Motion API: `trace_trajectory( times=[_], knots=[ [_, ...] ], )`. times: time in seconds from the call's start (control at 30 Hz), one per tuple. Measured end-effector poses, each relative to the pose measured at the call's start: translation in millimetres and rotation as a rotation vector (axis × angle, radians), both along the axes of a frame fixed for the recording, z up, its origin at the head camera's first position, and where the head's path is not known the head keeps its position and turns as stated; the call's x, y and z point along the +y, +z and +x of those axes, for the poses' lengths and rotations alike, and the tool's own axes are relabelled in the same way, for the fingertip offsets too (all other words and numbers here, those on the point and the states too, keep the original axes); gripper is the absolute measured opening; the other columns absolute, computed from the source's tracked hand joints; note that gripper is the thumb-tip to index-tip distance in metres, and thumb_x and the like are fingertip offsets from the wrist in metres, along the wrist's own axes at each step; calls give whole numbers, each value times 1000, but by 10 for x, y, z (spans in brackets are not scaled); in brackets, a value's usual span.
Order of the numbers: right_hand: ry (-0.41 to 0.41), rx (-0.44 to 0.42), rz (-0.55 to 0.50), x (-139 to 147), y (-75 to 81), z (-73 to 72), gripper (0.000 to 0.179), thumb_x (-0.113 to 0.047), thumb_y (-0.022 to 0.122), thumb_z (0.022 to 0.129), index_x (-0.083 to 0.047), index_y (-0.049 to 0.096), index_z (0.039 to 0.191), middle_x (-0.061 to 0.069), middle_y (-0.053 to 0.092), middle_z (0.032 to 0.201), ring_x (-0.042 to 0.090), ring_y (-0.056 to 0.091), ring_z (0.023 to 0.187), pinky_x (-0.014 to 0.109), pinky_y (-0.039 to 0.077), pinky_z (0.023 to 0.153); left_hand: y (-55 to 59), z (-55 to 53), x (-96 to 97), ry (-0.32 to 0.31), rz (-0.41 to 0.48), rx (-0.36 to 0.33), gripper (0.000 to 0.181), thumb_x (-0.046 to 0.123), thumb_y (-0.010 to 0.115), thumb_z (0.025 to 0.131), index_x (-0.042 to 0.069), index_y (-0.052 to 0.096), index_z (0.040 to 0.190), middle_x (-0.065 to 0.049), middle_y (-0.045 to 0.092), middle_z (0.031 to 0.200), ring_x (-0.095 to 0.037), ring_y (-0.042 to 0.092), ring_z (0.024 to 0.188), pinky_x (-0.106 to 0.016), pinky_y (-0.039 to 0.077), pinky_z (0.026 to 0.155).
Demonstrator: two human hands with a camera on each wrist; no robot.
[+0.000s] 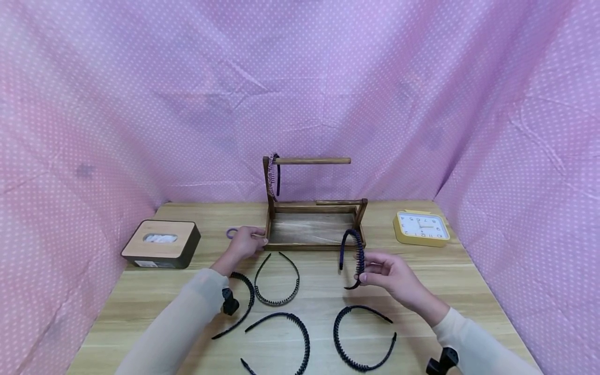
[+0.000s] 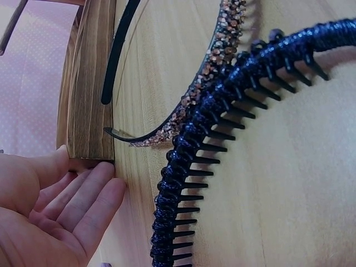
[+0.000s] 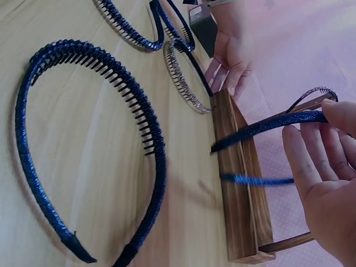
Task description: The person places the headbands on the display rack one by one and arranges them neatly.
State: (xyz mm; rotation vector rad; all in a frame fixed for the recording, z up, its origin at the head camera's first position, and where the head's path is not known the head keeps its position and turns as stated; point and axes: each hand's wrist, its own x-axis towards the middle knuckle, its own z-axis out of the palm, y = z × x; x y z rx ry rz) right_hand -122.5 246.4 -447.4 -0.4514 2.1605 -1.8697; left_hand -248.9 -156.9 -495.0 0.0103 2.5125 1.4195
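Observation:
My right hand [image 1: 392, 275] pinches a dark blue toothed headband [image 1: 360, 255] by one side, raised in front of the right end of a wooden rack [image 1: 314, 248]. In the right wrist view, this headband [image 3: 261, 127] passes between thumb and fingers with its ends toward the rack. My left hand [image 1: 245, 241] grips the rack's front left corner, thumb on one side and fingers on the other, as the left wrist view shows. A pink glittery headband [image 1: 272, 177] hangs at the left end of the rack's upper bar [image 1: 314, 161].
Several headbands lie on the table: a sequined one [image 1: 276, 302] before the rack, dark ones [image 1: 307, 338] nearer me, another [image 1: 338, 338] on the right. A tissue box [image 1: 187, 245] stands left, a yellow clock [image 1: 422, 240] right. A small purple ring [image 1: 229, 233] lies beside my left hand.

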Motion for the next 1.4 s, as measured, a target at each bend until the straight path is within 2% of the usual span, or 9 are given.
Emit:
trace_trajectory(
  times=[0.1, 0.23, 0.47, 0.57, 0.77, 1.0, 1.13, 1.2, 1.4],
  knots=[
    [-10, 32, 32, -3, 45, 2, 46, -2, 74, 92, 18, 57, 130, 7, 77, 106, 9, 73, 97, 27, 61, 87, 5, 5, -7, -12, 0, 4, 39, 10, 70, 97, -8, 62, 131, -19, 77, 98, -24, 73, 73, -36, 62, 61],
    [-26, 126, 70, 7, 144, -9, 33, -1, 75, 91, 12, 66, 120, 18, 77, 103, 12, 75, 93, 29, 63, 82, 0, 11, 7, 1, -4, -4, 39, 9, 69, 98, -7, 62, 133, -21, 76, 102, -26, 74, 76, -37, 63, 64],
    [-28, 278, 67, 9, 450, -99, 27, 4, 73, 91, 10, 68, 116, 23, 75, 101, 13, 75, 90, 30, 64, 79, -19, 9, 29, 26, -17, -11, 38, 9, 68, 99, -5, 62, 134, -22, 75, 107, -29, 74, 83, -39, 64, 68],
    [-67, 328, 81, 4, 607, -174, 27, 5, 74, 90, 10, 69, 116, 21, 76, 100, 12, 75, 87, 29, 63, 76, -21, 9, 29, 23, -21, -11, 39, 10, 68, 99, -5, 62, 134, -22, 75, 107, -28, 74, 83, -39, 64, 68],
    [-169, 394, 114, -15, 926, -395, 26, 4, 76, 89, 7, 71, 114, 9, 77, 100, 7, 73, 85, 24, 62, 75, -4, 11, 29, 13, -29, -3, 38, 10, 68, 99, -5, 63, 134, -22, 76, 104, -28, 74, 81, -38, 63, 66],
    [-225, 412, 35, -51, 1149, -748, 30, 4, 76, 89, 14, 67, 116, 6, 77, 100, 11, 76, 89, 26, 62, 81, 21, 13, 31, 13, -37, -9, 38, 9, 68, 99, -5, 63, 134, -21, 76, 106, -30, 75, 87, -36, 63, 69],
    [-312, 386, 95, -76, 1203, -941, 34, -3, 79, 90, 9, 69, 119, -5, 75, 97, 3, 74, 90, 20, 61, 81, 19, 6, 25, 7, -35, -3, 38, 8, 67, 99, -6, 62, 134, -23, 75, 108, -32, 75, 87, -38, 63, 69],
    [-346, 360, 125, -100, 1218, -1024, 36, -7, 80, 90, 6, 70, 121, -6, 74, 98, 1, 73, 89, 18, 60, 81, 21, 3, 25, 8, -26, -12, 38, 8, 67, 99, -6, 61, 135, -23, 75, 110, -32, 75, 88, -38, 63, 70],
    [-336, 293, 100, -230, 1201, -1269, 37, -5, 78, 91, 7, 68, 125, 10, 72, 104, 6, 73, 91, 21, 61, 83, 21, -2, 27, 17, -8, -42, 38, 7, 66, 100, -5, 61, 136, -23, 74, 114, -31, 76, 91, -37, 64, 71]
  ],
)
